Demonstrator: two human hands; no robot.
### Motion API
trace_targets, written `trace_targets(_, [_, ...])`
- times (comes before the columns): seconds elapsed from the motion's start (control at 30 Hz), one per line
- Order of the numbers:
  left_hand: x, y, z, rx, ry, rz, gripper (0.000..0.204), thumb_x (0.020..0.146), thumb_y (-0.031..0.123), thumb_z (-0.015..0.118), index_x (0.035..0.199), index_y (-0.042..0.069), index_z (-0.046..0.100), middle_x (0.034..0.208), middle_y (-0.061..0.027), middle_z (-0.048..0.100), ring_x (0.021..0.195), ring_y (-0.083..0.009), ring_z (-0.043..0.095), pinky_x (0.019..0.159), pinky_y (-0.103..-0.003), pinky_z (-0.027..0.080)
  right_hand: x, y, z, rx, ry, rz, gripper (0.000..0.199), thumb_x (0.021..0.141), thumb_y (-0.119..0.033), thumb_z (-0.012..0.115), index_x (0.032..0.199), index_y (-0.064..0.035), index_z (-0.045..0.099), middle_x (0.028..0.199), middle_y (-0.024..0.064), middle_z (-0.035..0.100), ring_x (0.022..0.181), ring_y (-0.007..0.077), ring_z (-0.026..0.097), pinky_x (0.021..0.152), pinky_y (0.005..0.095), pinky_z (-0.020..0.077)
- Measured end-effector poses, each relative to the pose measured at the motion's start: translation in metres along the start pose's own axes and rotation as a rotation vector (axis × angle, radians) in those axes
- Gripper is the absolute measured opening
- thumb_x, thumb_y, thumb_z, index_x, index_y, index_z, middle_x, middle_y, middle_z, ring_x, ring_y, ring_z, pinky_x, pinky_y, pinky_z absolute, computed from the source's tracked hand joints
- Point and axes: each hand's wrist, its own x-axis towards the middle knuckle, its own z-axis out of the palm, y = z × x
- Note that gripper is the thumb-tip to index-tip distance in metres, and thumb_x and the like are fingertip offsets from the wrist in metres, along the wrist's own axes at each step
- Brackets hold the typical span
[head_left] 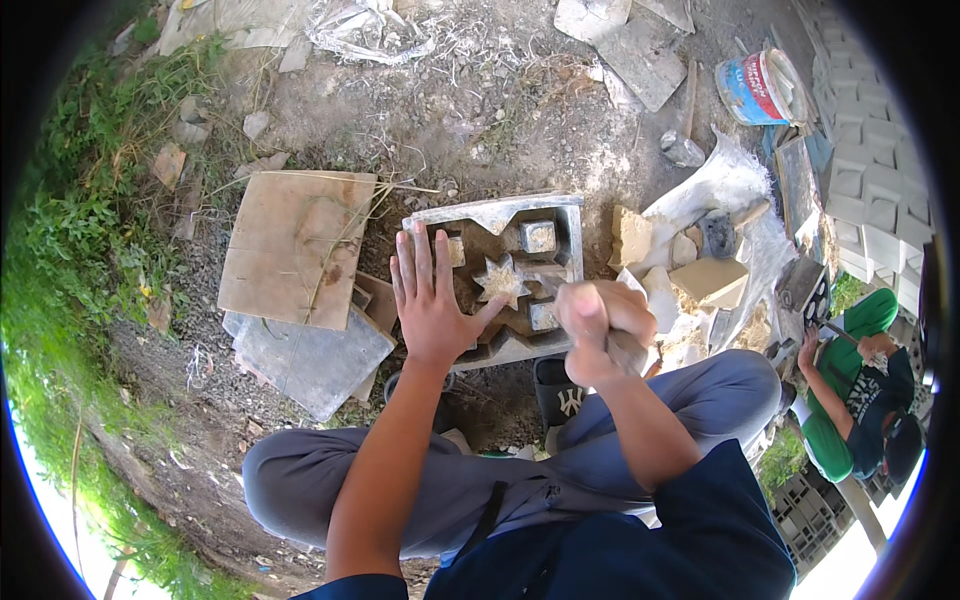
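A square grey block mould [575,235] with a star-shaped core [500,280] and small square cores lies on the ground in front of my knees. My left hand [432,300] lies flat and spread on the mould's left side, fingers pointing away from me. My right hand [598,328] is closed in a fist around a small tool at the mould's near right corner; the tool is mostly hidden by the fingers and blurred.
A flat board [295,245] and grey slabs [310,360] lie to the left. Stone chunks [710,280] and white sheeting sit to the right, a paint bucket [760,88] beyond. Another person in green [850,400] crouches at right. Stacked grey blocks [870,190] line the far right.
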Motion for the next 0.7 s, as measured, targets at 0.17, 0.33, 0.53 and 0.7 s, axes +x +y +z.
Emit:
trace_targets(0.17, [0.002,0.004,0.000,-0.005,-0.024,-0.019,0.116,0.080,0.068,0.077,0.163,0.001,0.031,0.171,-0.0240,0.023,0.159,-0.0450,0.020,0.127,-0.057,0.020,-0.015,0.027,-0.004,-0.079,-0.006,0.012,0.040,0.101,-0.005,0.062,0.064,0.0006,0.046,0.056,0.0073,0.047,0.041,0.0208,0.042,0.042,0.0319,0.0346])
trace_targets(0.33, [-0.001,0.002,0.000,-0.029,-0.011,-0.012,0.114,0.081,0.069,0.076,0.161,0.000,0.034,0.171,-0.0240,0.024,0.159,-0.0447,0.020,0.127,-0.057,0.020,-0.004,0.013,0.000,0.089,0.042,-0.156,0.046,0.103,-0.007,0.061,0.062,0.0015,0.043,0.052,0.0043,0.040,0.040,0.0188,0.039,0.042,0.0344,0.0299])
trace_targets(0.53, [-0.003,-0.003,0.000,-0.014,-0.002,-0.020,0.112,0.082,0.068,0.076,0.160,0.000,0.035,0.171,-0.0241,0.024,0.159,-0.0443,0.021,0.127,-0.057,0.020,0.005,-0.001,-0.001,0.106,-0.050,-0.196,0.051,0.108,-0.015,0.055,0.064,-0.0004,0.034,0.052,0.0025,0.040,0.044,0.0151,0.037,0.043,0.0321,0.0316])
trace_targets(0.7, [0.002,0.001,0.003,-0.020,0.021,0.001,0.112,0.082,0.068,0.076,0.160,0.000,0.036,0.171,-0.0241,0.025,0.159,-0.0445,0.022,0.127,-0.058,0.021,-0.009,0.035,-0.007,0.029,0.065,0.016,0.048,0.102,-0.011,0.065,0.062,0.0031,0.043,0.054,0.0054,0.042,0.042,0.0189,0.039,0.042,0.0334,0.0305])
